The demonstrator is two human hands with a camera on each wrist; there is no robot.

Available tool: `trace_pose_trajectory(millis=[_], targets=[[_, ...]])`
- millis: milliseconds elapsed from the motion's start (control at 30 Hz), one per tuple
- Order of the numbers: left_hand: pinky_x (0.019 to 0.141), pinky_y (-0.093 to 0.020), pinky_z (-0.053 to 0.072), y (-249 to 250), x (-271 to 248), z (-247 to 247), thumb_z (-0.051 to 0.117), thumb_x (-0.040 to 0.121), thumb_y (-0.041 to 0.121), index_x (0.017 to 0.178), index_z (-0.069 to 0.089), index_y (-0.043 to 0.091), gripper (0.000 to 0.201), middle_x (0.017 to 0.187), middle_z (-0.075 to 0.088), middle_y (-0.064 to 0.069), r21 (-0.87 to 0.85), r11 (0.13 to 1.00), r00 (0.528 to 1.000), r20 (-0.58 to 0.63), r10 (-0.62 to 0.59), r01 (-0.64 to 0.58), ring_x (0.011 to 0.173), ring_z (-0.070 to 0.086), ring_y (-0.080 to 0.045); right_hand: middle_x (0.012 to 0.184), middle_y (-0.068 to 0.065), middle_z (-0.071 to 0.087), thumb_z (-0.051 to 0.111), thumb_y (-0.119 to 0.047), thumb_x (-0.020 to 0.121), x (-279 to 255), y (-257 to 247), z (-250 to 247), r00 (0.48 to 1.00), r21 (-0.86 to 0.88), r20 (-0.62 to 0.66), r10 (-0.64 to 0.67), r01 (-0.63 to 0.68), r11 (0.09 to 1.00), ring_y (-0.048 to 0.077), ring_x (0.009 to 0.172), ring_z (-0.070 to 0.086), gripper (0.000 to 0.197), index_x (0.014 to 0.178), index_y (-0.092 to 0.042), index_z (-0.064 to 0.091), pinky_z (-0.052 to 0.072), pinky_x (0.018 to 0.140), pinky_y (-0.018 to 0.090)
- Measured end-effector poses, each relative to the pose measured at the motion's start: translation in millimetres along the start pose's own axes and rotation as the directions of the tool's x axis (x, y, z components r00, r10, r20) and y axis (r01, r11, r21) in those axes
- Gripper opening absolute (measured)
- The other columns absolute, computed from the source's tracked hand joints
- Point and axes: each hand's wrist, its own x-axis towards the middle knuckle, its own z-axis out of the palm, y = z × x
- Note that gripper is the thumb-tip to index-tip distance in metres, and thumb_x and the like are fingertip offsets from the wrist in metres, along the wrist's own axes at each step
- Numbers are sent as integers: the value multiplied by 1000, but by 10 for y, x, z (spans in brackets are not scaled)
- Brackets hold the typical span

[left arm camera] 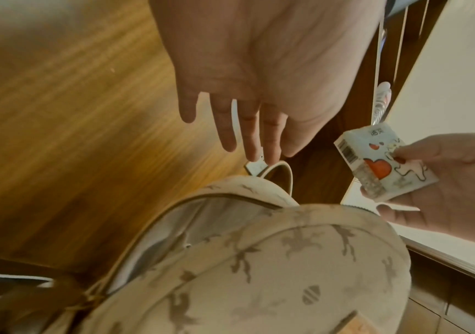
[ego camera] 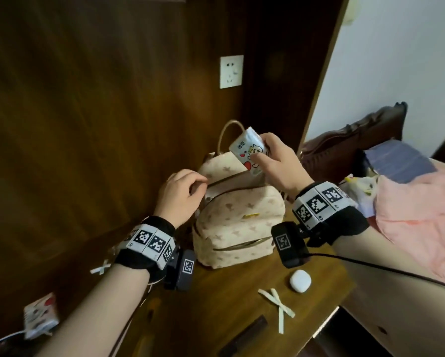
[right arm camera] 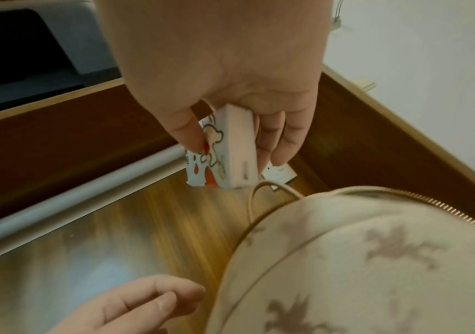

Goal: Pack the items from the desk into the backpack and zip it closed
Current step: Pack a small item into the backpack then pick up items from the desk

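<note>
On the wooden desk [ego camera: 229,292] before dark panelling stands the backpack [ego camera: 238,228], top unzipped. Right hand [ego camera: 280,163] grasps a tissue pack [ego camera: 248,150] above the opening; left hand [ego camera: 180,194], fingers loose, holds nothing at nine o'clock. Earbud case [ego camera: 300,280] lies at five o'clock.

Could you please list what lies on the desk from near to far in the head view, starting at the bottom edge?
Dark brown stick → crossed paper strips → white earbud case → backpack.
</note>
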Motion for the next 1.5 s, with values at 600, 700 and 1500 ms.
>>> trace_pose_trajectory(millis=[600,700,1500], targets=[[113,-37,-7,24,77,656,57,51,75,137,34,37,98,151,-24,22,62,997,967,253,18,-35,138,-30,-8,112,7,62,59,-17,88,483,467,-86,959,-145,251,-134,174,974,21,100,61,35,121,-12,50,52,86,38],[115,-45,-3,15,30,718,61,50,75,138,35,32,101,152,-25,19,52,999,968,252,-10,-3,136,-34,-6,115,8,62,58,-19,90,524,480,-3,956,-161,271,-115,163,973,22,102,61,36,123,-11,48,53,86,39],[89,-53,45,-239,182,805,78,65,35,95,69,28,33,158,8,1,526,845,986,164,10,-96,129,26,-34,110,-4,62,61,-16,86,-21,1354,701,992,26,125,20,-23,999,9,101,55,33,119,-18,54,44,87,22]])
